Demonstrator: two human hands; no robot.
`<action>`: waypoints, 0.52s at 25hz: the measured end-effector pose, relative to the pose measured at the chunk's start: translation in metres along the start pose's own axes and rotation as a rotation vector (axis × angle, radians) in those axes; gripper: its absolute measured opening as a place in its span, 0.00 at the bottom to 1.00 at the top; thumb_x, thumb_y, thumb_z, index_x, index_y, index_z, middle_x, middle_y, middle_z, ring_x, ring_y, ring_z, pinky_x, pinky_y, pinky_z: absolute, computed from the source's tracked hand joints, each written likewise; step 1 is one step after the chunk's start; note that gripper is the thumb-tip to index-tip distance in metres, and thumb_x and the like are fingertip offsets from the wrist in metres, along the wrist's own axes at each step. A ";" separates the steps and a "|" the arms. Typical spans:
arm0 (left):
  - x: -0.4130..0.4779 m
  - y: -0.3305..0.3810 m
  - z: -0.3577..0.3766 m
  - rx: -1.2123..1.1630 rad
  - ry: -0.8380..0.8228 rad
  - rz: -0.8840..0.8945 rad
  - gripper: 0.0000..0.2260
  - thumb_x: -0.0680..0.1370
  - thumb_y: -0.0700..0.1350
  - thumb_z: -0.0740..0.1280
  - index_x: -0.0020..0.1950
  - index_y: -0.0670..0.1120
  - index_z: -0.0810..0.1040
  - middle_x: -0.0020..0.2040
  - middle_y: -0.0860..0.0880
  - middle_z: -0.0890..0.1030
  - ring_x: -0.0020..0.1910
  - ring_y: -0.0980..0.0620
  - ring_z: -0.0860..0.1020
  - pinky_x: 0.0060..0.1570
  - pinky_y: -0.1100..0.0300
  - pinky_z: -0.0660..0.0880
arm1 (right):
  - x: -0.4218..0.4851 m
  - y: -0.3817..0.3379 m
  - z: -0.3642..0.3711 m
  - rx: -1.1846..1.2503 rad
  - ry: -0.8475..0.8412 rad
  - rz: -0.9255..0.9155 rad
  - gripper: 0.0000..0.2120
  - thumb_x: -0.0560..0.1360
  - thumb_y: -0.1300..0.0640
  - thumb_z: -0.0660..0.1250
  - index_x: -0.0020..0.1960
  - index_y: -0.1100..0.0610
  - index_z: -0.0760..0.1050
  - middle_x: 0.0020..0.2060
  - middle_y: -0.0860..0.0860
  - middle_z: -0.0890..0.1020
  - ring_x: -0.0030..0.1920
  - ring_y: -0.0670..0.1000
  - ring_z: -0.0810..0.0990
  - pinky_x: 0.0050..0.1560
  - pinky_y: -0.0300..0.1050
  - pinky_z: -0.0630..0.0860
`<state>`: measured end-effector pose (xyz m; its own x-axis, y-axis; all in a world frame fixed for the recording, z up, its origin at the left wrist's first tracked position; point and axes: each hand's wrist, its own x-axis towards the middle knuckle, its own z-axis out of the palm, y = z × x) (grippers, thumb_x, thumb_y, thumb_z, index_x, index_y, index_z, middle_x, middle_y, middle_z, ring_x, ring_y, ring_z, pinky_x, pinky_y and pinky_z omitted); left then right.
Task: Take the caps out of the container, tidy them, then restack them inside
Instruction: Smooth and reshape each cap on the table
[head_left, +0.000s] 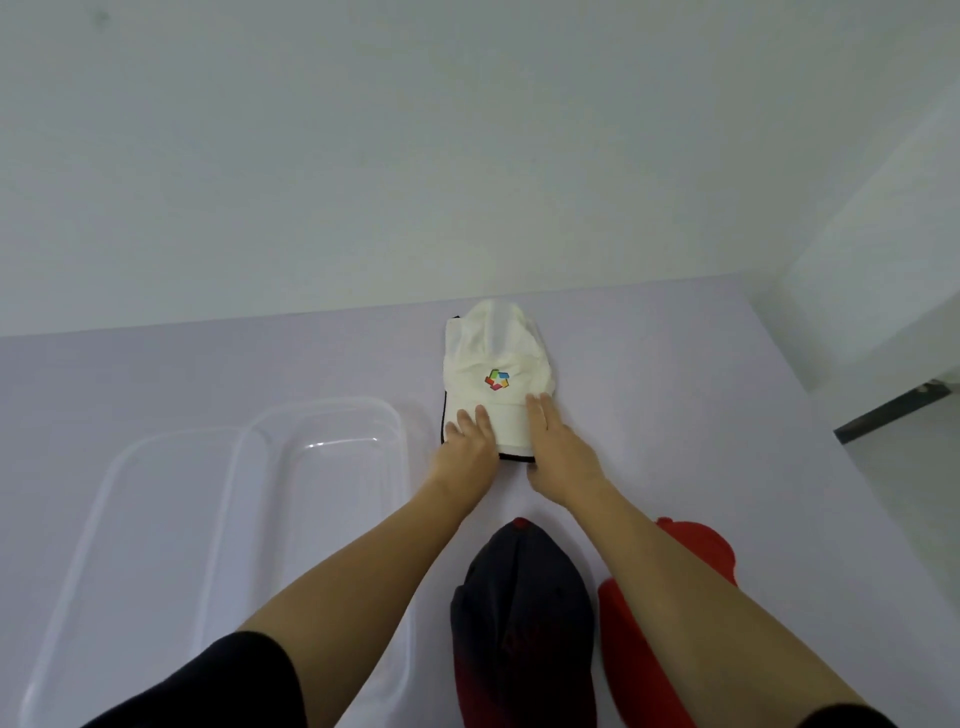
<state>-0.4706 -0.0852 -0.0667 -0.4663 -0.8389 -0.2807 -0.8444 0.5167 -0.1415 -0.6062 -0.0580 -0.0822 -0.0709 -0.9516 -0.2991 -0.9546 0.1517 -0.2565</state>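
On pale table (208, 374): left hand (467, 441), right hand (556, 441) pressed flat, fingers spread, on white fabric logo cap (493, 353); uneven pressure may crease brim.

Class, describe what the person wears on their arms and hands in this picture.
Both forearms are bare, with black sleeves showing only at the bottom edge of the view. The left hand and right hand are bare too: no gloves, rings, watch or bracelets are visible.

The container (322, 452) is clear, glossy plastic. Right of it, the white cap (493, 364) is soft matt cloth, creased; nearer, the dark cap (524, 613) and red cap (639, 623) look matt fabric too. The tabletop (156, 374) is smooth.
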 end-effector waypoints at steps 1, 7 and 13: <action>-0.002 -0.001 -0.004 0.031 -0.008 -0.009 0.30 0.66 0.45 0.75 0.61 0.28 0.73 0.53 0.30 0.80 0.48 0.40 0.83 0.41 0.58 0.81 | -0.001 -0.004 -0.002 0.000 0.082 0.045 0.40 0.74 0.60 0.65 0.75 0.59 0.42 0.73 0.59 0.56 0.55 0.58 0.75 0.44 0.47 0.73; -0.021 -0.007 -0.032 -0.123 0.217 -0.034 0.28 0.58 0.41 0.80 0.55 0.32 0.79 0.48 0.38 0.84 0.39 0.44 0.84 0.27 0.60 0.78 | -0.014 -0.026 -0.039 -0.127 0.343 0.097 0.29 0.77 0.63 0.61 0.73 0.68 0.53 0.55 0.63 0.76 0.45 0.59 0.81 0.39 0.49 0.76; -0.028 -0.003 -0.048 -0.174 0.302 -0.229 0.23 0.80 0.39 0.58 0.72 0.33 0.56 0.55 0.40 0.78 0.48 0.45 0.81 0.40 0.58 0.74 | -0.026 -0.046 -0.064 -0.237 0.389 -0.056 0.34 0.59 0.67 0.76 0.64 0.69 0.71 0.47 0.62 0.81 0.29 0.54 0.79 0.23 0.41 0.72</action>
<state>-0.4679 -0.0716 -0.0126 -0.2959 -0.9546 0.0341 -0.9552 0.2961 0.0023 -0.5792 -0.0573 -0.0043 -0.0772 -0.9931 0.0880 -0.9967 0.0747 -0.0318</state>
